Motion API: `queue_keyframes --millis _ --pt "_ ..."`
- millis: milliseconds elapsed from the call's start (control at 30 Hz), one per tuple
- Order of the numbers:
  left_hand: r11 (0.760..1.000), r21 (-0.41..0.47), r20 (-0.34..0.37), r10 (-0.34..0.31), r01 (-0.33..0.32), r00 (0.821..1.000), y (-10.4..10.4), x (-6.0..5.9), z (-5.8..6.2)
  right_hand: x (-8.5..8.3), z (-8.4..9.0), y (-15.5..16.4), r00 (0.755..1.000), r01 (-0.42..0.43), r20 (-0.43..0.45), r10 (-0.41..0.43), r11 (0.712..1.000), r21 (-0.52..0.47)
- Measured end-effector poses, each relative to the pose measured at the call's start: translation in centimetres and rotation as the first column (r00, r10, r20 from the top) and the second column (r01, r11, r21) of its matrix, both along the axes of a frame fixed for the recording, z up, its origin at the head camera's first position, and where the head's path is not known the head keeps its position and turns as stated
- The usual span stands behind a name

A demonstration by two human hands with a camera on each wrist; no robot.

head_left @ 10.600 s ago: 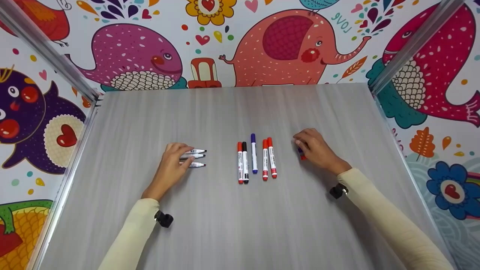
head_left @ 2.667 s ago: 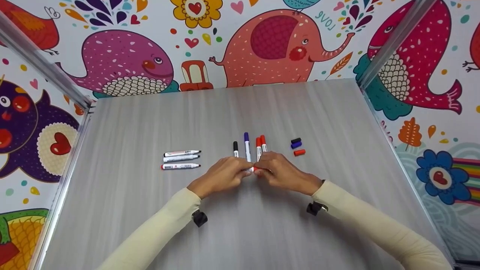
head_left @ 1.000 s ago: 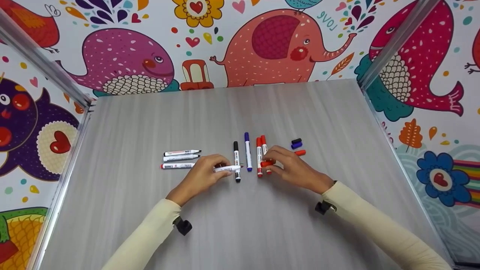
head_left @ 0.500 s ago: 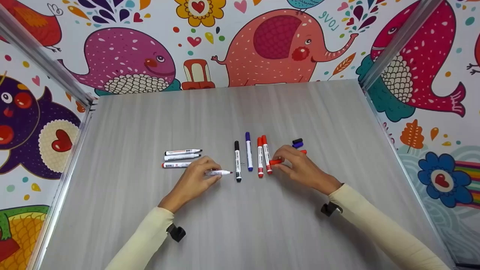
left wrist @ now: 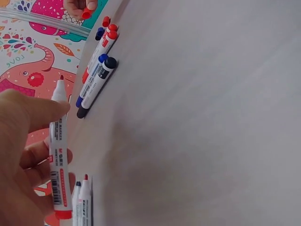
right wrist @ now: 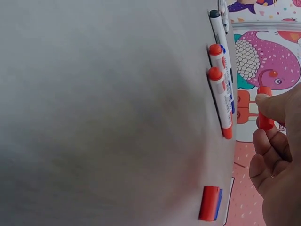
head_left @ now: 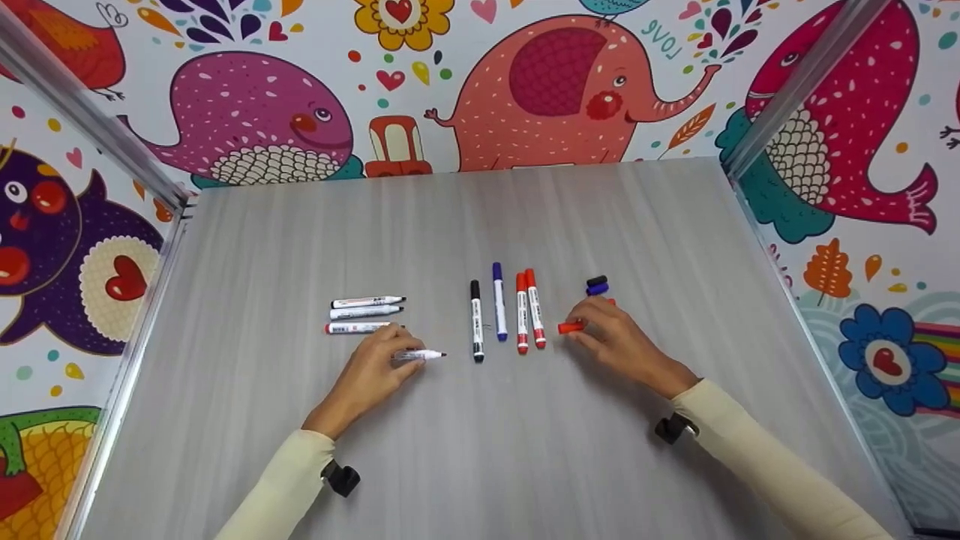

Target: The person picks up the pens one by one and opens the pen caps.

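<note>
My left hand [head_left: 373, 371] pinches an uncapped red marker [left wrist: 59, 160], its bare tip pointing right in the head view. Just behind that hand lie several uncapped markers [head_left: 366, 312] in a stack of rows, tips to the right. My right hand [head_left: 619, 341] pinches a loose red cap [right wrist: 265, 108] between thumb and fingers. Beyond it sit a black cap [head_left: 597, 280], a blue cap [head_left: 598, 289] and a red cap [right wrist: 209, 203], the red one mostly hidden by the hand in the head view.
Between the hands stand capped markers in a row: a black marker [head_left: 477, 322], a blue marker [head_left: 499, 304] and two red ones, the left red marker [head_left: 522, 315] close beside the right red marker [head_left: 535, 309]. A patterned wall [head_left: 420, 75] borders the grey table [head_left: 450, 450].
The red marker in the row has been picked up and its cap pulled off. Over the last second my hands have moved apart, left with the marker, right with the cap.
</note>
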State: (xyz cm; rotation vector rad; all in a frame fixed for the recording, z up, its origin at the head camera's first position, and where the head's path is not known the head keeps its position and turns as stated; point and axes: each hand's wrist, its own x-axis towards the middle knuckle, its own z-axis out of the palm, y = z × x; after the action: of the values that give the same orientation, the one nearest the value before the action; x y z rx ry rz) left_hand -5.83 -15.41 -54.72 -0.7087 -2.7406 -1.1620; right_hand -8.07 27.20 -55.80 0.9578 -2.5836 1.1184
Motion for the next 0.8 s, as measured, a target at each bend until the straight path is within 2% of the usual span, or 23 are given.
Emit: queue_keyframes --millis 167,567,800 --pt "0.999 -0.026 0.037 0.025 -0.024 0.999 -0.3 0.1 -0.3 0.2 -0.3 0.5 1.000 0.022 0.018 -0.021 1.000 -0.005" --pt "0.998 -0.013 0.055 0.064 -0.063 0.996 -1.9 0.5 -1.8 0.7 -1.5 1.7 0.995 0.071 0.070 -0.066 0.995 -0.067" --pt "0.997 -0.029 -0.002 0.076 -0.076 0.997 -2.6 0.5 -2.5 1.2 -2.0 2.7 0.986 0.137 0.106 -0.132 0.990 -0.044"
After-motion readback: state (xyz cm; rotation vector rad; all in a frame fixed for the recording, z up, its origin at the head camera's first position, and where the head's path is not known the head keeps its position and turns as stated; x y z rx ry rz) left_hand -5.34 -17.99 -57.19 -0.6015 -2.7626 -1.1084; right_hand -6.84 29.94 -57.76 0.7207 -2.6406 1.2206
